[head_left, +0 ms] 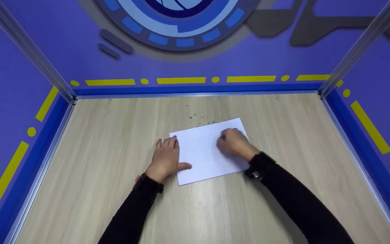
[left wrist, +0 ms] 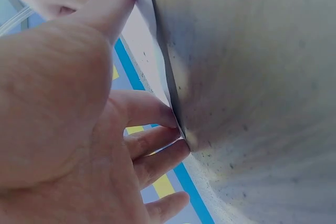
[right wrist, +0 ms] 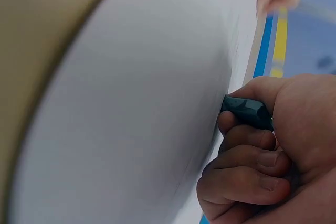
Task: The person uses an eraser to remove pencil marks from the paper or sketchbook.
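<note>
A white sheet of paper (head_left: 200,149) lies slightly turned on the wooden table. My left hand (head_left: 166,157) rests along its left edge, fingers spread, with the thumb on the sheet and the fingertips at the upper left corner. Over the right half of the paper, my right hand (head_left: 234,143) holds a small dark green eraser (right wrist: 248,110) against the surface. In the right wrist view, thumb and index finger pinch this faceted block while the other fingers curl into the palm. The palm hides part of it.
Dark crumbs (head_left: 200,117) are scattered on the table (head_left: 113,152) just beyond the paper's top edge. Blue and purple panels (head_left: 195,67) with yellow marks wall in the table at the back and both sides, joined by metal rails (head_left: 195,94).
</note>
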Demonstrator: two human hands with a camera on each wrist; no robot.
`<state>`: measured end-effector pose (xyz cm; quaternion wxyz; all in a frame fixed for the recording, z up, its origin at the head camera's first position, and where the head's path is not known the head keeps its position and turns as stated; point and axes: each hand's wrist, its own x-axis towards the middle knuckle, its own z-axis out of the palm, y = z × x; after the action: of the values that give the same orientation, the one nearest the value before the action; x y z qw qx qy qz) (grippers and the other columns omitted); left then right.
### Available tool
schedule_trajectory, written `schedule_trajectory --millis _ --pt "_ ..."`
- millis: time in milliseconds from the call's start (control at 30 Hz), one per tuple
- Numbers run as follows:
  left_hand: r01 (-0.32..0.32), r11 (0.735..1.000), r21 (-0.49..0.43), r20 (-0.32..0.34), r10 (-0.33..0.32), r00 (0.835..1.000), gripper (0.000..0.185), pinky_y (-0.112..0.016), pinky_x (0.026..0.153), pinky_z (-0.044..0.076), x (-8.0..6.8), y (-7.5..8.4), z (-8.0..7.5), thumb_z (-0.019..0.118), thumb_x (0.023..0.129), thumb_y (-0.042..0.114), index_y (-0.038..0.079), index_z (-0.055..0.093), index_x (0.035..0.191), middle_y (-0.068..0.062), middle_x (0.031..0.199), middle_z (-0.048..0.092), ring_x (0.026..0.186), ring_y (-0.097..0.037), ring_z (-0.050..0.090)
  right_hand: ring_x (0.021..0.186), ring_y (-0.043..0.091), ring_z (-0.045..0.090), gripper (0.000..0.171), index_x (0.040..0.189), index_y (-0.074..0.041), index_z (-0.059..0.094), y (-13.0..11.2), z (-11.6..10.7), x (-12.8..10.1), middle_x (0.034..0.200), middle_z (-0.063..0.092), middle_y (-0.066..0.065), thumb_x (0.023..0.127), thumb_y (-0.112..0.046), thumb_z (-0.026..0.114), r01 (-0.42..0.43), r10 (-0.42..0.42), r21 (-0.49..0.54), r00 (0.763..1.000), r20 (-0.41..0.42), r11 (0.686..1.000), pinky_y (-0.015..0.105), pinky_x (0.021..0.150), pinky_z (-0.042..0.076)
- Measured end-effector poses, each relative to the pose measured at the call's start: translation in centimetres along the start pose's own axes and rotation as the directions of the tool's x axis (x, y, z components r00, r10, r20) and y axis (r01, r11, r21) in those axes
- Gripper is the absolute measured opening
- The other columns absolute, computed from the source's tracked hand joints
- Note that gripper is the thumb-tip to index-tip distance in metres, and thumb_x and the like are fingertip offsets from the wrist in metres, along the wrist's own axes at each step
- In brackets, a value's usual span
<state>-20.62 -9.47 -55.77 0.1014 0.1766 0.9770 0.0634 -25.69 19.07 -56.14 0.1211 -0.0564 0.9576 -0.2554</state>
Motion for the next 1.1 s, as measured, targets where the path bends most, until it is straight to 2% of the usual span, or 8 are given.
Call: schedule_trajectory --millis 100,200,300,433,567,767,933,1100 --pt "-0.004 1.000 -0.010 0.006 0.004 1.000 0.121 -0.066 0.136 0.024 0.0 0.0 0.0 0.080 0.088 0.074 -0.013 0.042 0.163 -0.027 0.173 0.042 0.163 -0.043 0.038 0.083 0.027 0.056 0.024 0.079 -0.011 0.059 3.4 -2.0 -0.4 0.086 0.058 0.009 0.100 -0.023 0.061 -0.047 0.047 0.012 0.999 -0.016 0.999 0.038 0.071 0.044" --pt "-0.001 1.000 -0.021 0.010 0.001 1.000 0.120 -0.066 0.136 0.023 -0.1 -0.1 0.2 0.080 0.089 0.073 -0.012 0.042 0.163 -0.027 0.173 0.041 0.163 -0.042 0.038 0.077 0.025 0.050 0.028 0.076 -0.011 0.053 5.6 -3.2 -0.8 0.079 0.048 0.005 0.100 -0.024 0.061 -0.070 0.070 0.005 0.997 -0.019 0.998 0.036 0.066 0.037" --pt "0.001 1.000 -0.026 0.012 0.000 1.000 0.120 -0.066 0.136 0.023 -0.1 -0.1 0.2 0.081 0.089 0.072 -0.012 0.042 0.164 -0.027 0.173 0.042 0.163 -0.043 0.038 0.072 0.022 0.047 0.031 0.073 -0.013 0.049 6.3 -3.7 -1.0 0.074 0.042 0.001 0.099 -0.024 0.061 -0.078 0.078 -0.005 0.997 -0.013 0.997 0.034 0.063 0.035" --pt "-0.003 1.000 -0.030 0.010 0.004 1.000 0.120 -0.066 0.136 0.023 0.0 0.0 0.1 0.081 0.089 0.072 -0.012 0.041 0.164 -0.027 0.173 0.041 0.163 -0.043 0.037 0.069 0.021 0.045 0.031 0.072 -0.013 0.048 5.8 -3.9 -1.1 0.072 0.041 0.001 0.100 -0.024 0.059 -0.107 0.107 -0.019 0.994 -0.003 0.994 0.034 0.061 0.034" --pt "-0.002 1.000 -0.015 0.015 0.003 1.000 0.120 -0.065 0.137 0.023 0.1 0.0 0.0 0.080 0.088 0.073 -0.012 0.041 0.164 -0.027 0.174 0.041 0.163 -0.043 0.037 0.068 0.021 0.044 0.034 0.073 -0.014 0.046 4.2 -3.5 -1.2 0.072 0.039 0.000 0.102 -0.026 0.058 -0.125 0.125 0.016 0.992 0.009 0.992 0.035 0.061 0.034" --pt "0.001 1.000 -0.015 0.019 -0.001 1.000 0.120 -0.065 0.137 0.023 0.1 -0.1 0.0 0.080 0.088 0.074 -0.011 0.041 0.164 -0.026 0.174 0.040 0.164 -0.043 0.037 0.066 0.020 0.045 0.040 0.070 -0.017 0.043 0.1 -0.3 -0.9 0.069 0.039 -0.002 0.103 -0.028 0.061 -0.029 0.027 0.083 0.999 0.021 0.996 0.034 0.063 0.037" --pt "0.000 1.000 -0.011 0.014 0.000 1.000 0.121 -0.065 0.137 0.023 0.1 -0.1 0.0 0.080 0.088 0.074 -0.011 0.041 0.164 -0.026 0.174 0.041 0.163 -0.043 0.037 0.068 0.020 0.049 0.042 0.068 -0.018 0.046 -4.1 2.4 -0.3 0.068 0.044 -0.002 0.105 -0.029 0.064 0.032 -0.035 0.080 0.999 0.033 0.996 0.034 0.063 0.040" --pt "-0.012 1.000 -0.011 -0.012 0.012 1.000 0.120 -0.066 0.136 0.025 0.0 0.0 0.0 0.082 0.086 0.073 -0.012 0.044 0.162 -0.026 0.171 0.044 0.161 -0.042 0.040 0.076 0.025 0.057 0.041 0.071 -0.017 0.052 -8.3 4.4 0.4 0.072 0.053 0.002 0.107 -0.032 0.063 0.091 -0.092 0.021 0.994 0.063 0.996 0.040 0.072 0.048"
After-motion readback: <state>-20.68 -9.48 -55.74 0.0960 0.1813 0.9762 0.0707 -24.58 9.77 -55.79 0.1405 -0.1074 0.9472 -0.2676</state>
